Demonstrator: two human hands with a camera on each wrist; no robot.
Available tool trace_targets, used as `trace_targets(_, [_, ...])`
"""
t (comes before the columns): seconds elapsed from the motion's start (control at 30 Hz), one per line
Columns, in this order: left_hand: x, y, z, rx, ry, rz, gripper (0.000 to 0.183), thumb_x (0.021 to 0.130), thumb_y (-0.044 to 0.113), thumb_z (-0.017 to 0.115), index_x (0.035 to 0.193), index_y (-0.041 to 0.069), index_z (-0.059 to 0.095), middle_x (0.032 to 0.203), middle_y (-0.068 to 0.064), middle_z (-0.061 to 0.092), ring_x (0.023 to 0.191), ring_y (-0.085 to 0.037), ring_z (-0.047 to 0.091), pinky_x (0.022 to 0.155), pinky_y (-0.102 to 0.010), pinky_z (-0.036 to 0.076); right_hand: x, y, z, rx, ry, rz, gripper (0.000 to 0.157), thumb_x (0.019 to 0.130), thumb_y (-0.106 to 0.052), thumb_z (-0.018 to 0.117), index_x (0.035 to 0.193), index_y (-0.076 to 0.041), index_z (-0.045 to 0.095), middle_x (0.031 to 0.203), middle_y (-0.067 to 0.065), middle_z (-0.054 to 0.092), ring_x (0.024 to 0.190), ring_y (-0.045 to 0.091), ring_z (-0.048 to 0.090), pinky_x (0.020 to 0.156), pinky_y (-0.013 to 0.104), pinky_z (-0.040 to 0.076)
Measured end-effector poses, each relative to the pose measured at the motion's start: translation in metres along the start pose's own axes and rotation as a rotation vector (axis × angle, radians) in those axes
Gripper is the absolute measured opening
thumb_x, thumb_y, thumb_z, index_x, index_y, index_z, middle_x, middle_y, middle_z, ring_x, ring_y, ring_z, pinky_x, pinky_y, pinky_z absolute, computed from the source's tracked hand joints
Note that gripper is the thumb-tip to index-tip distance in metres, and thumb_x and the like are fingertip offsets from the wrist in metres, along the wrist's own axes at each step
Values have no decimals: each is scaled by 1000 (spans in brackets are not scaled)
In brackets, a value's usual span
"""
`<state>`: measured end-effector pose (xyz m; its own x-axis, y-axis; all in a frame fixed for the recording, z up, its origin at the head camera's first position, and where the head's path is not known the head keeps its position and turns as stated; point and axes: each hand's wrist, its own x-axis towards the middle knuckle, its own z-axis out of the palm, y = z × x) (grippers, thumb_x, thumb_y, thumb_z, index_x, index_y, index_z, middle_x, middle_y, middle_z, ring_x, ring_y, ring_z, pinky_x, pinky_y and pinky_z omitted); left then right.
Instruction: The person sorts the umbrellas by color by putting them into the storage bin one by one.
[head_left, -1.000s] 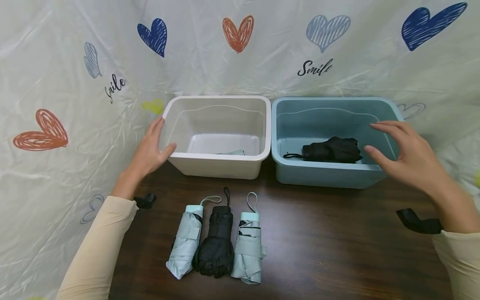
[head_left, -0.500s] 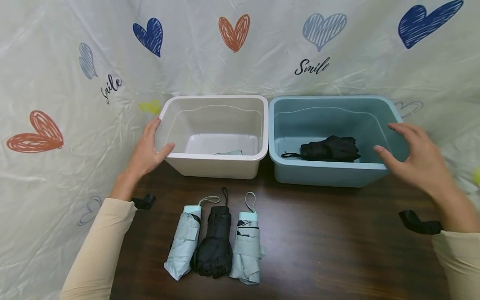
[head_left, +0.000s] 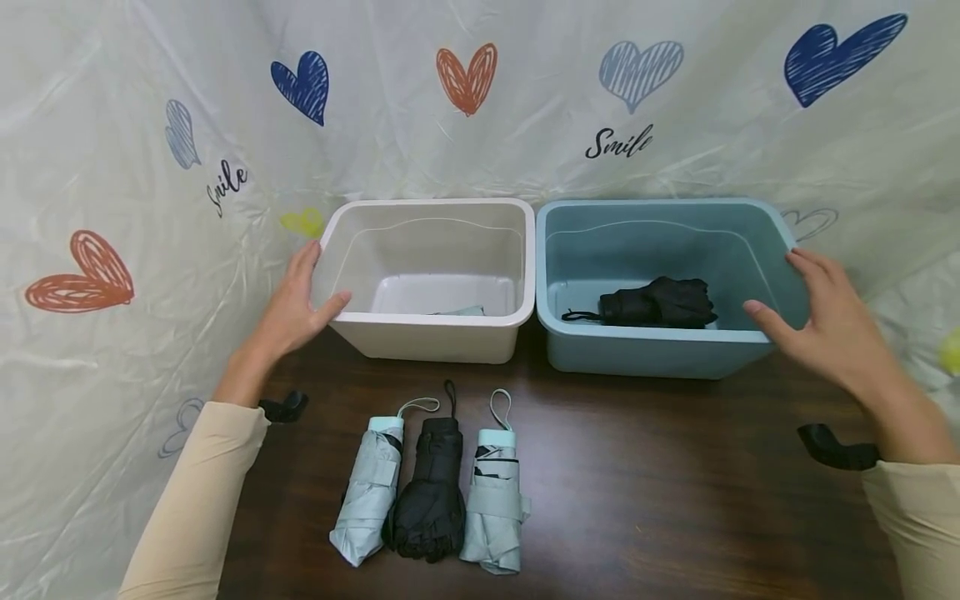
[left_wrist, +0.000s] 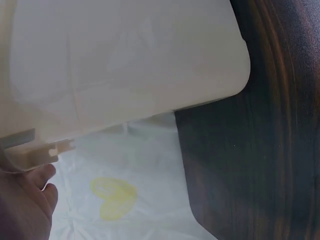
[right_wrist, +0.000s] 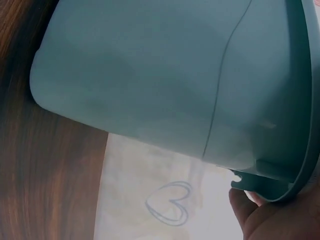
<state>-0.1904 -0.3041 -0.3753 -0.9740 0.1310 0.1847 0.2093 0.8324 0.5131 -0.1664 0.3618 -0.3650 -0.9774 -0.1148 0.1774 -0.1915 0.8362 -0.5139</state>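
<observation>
In the head view my left hand point(head_left: 294, 304) grips the left rim of a cream plastic bin point(head_left: 427, 340), thumb over its front corner. Fingertips show under that rim in the left wrist view. At the other side, my right hand point(head_left: 832, 329) holds the right rim of a blue bin point(head_left: 637, 354), with fingers point(right_wrist: 242, 205) tucked beneath the rim in the right wrist view. Inside the blue bin lies a folded black umbrella point(head_left: 656, 303). A sliver of something pale blue point(head_left: 468, 311) shows in the cream bin, mostly hidden by its front wall.
Three folded umbrellas lie in front of the bins on the dark wooden table point(head_left: 660, 492): a pale blue one point(head_left: 367, 492), a black one point(head_left: 431, 500) and another pale blue one point(head_left: 495, 508). Behind hangs a white sheet point(head_left: 540, 100) printed with hearts.
My right hand has moved from over the blue bin's right end outward, then onto its right rim. The left hand stays at the cream bin's rim. Bins and umbrellas have not moved.
</observation>
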Motion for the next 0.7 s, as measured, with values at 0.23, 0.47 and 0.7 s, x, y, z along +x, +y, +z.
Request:
trace_targets(0.23, [-19,-2,-8,-79,116,65,87,93,36,64,162,9,18,168,-17,19,154,-40,23,123,-64,21,0,2,2,-13,-18,18,86,97,-36,59,162,-6,13,170,22,8,150,54,17,115,77,15])
trace_targets(0.47, [-59,-11,-15,-110,156,-26,80,98,33,59,162,9,18,165,-22,24,152,-44,25,120,-68,21,1,2,5,-40,-2,39,88,96,-40,59,163,-9,10,170,23,8,149,56,19,115,78,16])
trace_targets(0.7, [-96,-19,-5,-126,241,-86,73,99,30,59,159,4,25,156,-29,35,145,-48,34,114,-68,28,1,3,5,-46,-22,10,87,98,-38,56,162,-3,9,169,24,4,152,53,12,119,73,10])
